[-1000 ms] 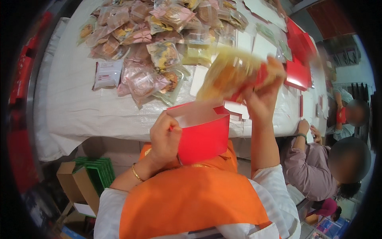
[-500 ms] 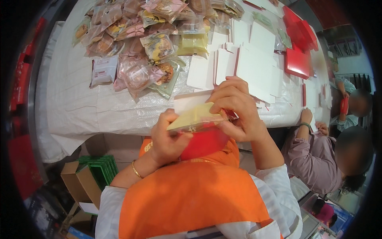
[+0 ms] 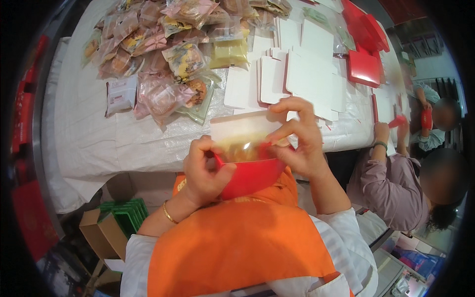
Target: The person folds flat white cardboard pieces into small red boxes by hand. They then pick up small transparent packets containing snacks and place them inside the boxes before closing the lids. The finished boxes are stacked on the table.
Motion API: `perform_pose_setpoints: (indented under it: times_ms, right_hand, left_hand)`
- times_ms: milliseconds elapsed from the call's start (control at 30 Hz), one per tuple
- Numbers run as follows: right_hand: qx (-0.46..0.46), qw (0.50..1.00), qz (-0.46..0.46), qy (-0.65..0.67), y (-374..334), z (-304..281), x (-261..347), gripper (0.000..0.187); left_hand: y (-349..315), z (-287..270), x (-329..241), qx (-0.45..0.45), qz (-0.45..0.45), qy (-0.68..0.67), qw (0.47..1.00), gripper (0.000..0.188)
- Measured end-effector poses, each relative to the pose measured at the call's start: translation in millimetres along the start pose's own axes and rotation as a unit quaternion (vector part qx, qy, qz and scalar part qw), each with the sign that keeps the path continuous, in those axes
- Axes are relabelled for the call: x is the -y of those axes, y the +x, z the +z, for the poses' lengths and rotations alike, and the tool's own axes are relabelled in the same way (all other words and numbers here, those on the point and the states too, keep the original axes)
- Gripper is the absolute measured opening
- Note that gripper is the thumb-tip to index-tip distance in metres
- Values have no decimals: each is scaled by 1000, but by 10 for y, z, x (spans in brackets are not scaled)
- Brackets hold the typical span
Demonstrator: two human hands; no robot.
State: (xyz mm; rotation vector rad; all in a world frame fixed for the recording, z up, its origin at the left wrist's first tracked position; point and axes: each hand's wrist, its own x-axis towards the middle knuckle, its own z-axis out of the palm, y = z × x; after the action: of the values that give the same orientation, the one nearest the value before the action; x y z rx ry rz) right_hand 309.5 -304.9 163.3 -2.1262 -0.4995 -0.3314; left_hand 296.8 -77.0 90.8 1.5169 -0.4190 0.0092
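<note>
A small red box (image 3: 252,179) is held up at my waist, its white-lined flap (image 3: 241,123) standing on the far side. My left hand (image 3: 202,173) grips the box's left end, thumb on the front wall. At the other end, my right hand (image 3: 301,138) pinches the corner between thumb and fingers, its upper finger curled above. Inside the box sits a shiny yellowish wrapped packet (image 3: 240,150), its contents blurred. Beyond my left hand, wrapped round pastries (image 3: 161,96) lie on the table, with a white packet (image 3: 121,95) next to them.
White flat box blanks (image 3: 309,74) lie in stacks past my right hand. Red boxes (image 3: 363,68) stand at the table's far right. A co-worker (image 3: 391,185) sits at right, handling something red. A cardboard carton (image 3: 103,230) and green crates (image 3: 126,215) are below left.
The yellowish packet has gone down from above the box into it. My right hand has shifted to the box's right corner, fingers lifting. My view has shifted slightly.
</note>
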Motion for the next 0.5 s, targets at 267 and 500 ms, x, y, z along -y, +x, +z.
perform_pose_setpoints:
  times_ms: [267, 500]
  right_hand:
    - [-97, 955, 89, 265, -450, 196, -271, 42]
    - [-58, 978, 103, 172, -676, 333, -294, 37]
  left_hand:
    - [-8, -40, 28, -14, 21, 3, 1000, 27]
    - [111, -176, -16, 58, 131, 68, 987, 24]
